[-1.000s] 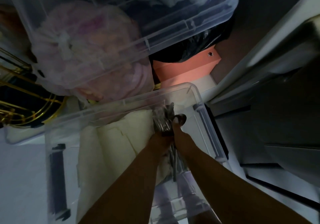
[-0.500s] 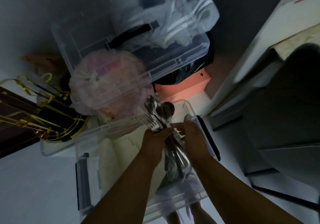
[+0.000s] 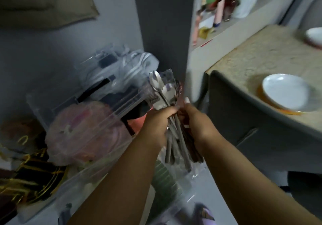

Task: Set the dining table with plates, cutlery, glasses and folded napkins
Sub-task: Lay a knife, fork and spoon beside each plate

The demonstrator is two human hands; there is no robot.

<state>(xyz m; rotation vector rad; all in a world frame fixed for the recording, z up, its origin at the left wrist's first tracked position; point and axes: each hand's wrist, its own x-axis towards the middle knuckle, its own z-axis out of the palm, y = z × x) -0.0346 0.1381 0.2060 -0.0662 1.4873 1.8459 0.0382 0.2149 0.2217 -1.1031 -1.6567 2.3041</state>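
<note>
A bundle of steel cutlery (image 3: 167, 94) in a clear plastic sleeve, spoon bowls pointing up, is held in front of me at chest height. My left hand (image 3: 156, 125) grips the bundle round its middle. My right hand (image 3: 198, 123) holds it from the right side, fingers curled against the handles. To the right stands the dining table (image 3: 261, 54) with a beige patterned cloth. A white plate (image 3: 285, 92) on an orange charger lies near its front edge, and another white plate (image 3: 313, 36) shows at the far right.
Clear plastic storage bins (image 3: 97, 106) stacked on the floor at the left hold a pink bagged bundle (image 3: 81, 134) and cloth. Black and gold chargers (image 3: 26, 181) lie at the lower left. A grey chair back (image 3: 252, 123) stands against the table. A cluttered white shelf (image 3: 226, 6) rises behind.
Both hands have lifted the cutlery bundle up out of the open bin on the floor. My view has swung up and to the right, bringing the table and plates into sight.
</note>
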